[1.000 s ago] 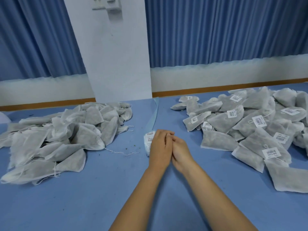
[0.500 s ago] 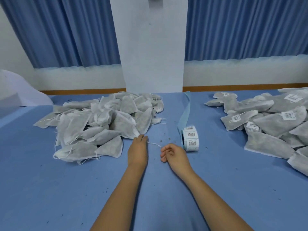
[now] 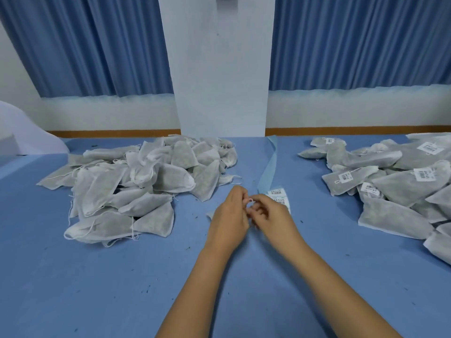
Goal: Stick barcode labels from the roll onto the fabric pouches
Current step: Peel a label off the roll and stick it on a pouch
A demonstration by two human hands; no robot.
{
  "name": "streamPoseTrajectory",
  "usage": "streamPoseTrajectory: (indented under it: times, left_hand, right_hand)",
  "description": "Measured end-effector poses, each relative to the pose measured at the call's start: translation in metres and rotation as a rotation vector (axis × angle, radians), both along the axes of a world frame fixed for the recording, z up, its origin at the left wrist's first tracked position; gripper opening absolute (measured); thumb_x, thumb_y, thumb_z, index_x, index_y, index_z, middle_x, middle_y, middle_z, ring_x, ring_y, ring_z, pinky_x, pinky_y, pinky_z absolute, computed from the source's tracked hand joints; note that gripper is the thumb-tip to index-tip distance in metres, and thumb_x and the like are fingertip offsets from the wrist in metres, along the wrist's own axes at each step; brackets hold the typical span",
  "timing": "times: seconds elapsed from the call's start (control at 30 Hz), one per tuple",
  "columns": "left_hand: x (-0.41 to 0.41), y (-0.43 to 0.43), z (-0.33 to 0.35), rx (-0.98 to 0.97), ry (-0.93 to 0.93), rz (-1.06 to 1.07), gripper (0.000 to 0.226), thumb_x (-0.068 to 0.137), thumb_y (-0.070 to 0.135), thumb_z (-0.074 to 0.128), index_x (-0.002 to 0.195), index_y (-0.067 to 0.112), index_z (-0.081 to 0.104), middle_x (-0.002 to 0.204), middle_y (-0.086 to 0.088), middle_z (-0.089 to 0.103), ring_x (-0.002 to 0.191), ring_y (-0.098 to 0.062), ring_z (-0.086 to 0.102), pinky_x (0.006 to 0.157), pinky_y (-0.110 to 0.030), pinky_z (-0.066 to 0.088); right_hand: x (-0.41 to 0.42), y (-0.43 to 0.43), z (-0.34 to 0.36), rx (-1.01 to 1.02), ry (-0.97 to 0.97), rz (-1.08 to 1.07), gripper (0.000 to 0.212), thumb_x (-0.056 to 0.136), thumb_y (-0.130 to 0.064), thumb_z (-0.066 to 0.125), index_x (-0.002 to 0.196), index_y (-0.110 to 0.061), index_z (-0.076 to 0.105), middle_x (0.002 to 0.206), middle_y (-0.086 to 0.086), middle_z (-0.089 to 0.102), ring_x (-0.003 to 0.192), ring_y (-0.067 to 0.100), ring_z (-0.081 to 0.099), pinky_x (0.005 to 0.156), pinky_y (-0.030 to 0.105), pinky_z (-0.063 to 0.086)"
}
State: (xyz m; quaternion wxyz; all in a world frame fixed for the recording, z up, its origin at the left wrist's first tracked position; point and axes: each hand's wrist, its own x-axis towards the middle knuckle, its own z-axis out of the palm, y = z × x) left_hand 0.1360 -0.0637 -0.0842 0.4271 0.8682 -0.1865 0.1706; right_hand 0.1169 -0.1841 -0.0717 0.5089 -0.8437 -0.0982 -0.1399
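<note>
My left hand and my right hand meet at the table's middle, fingertips together, pinching a bit of white thread between them. Just behind my right hand stands the roll of barcode labels, partly hidden by my fingers. Its blue backing strip trails away toward the wall. A heap of unlabelled grey-white fabric pouches lies to the left. On the right lies a heap of pouches carrying barcode labels.
The blue table carries small dark crumbs. A white scrap shows beside my left hand. A white pillar and blue curtains stand behind the table, and a white sheet rises at the far left.
My hands parted, the left reaching a loose thread near the left heap, then came together again in front of the roll with the thread between them. The view swung left.
</note>
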Motion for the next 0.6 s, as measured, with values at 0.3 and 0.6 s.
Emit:
streamPoseTrajectory:
  times: [0.3, 0.6]
  left_hand:
    - [-0.002, -0.004, -0.008, -0.145, 0.073, -0.185, 0.023, 0.096, 0.012, 0.055, 0.081, 0.029, 0.054, 0.062, 0.016, 0.052, 0.056, -0.003, 0.046, 0.058, -0.014, 0.036]
    - [-0.009, -0.002, 0.005, -0.469, 0.368, -0.307, 0.027, 0.089, 0.007, 0.066, 0.067, 0.023, 0.071, 0.064, 0.002, 0.067, 0.046, -0.009, 0.043, 0.049, -0.016, 0.038]
  right_hand:
    - [-0.001, -0.049, -0.012, -0.336, -0.431, -0.094, 0.013, 0.088, -0.006, 0.057, 0.084, -0.006, 0.07, 0.075, -0.003, 0.067, 0.062, 0.013, 0.056, 0.061, 0.014, 0.039]
    - [0.003, -0.076, -0.01, 0.068, -0.259, -0.2, 0.016, 0.086, -0.004, 0.065, 0.08, -0.017, 0.072, 0.062, -0.005, 0.063, 0.057, 0.009, 0.051, 0.058, 0.014, 0.037]
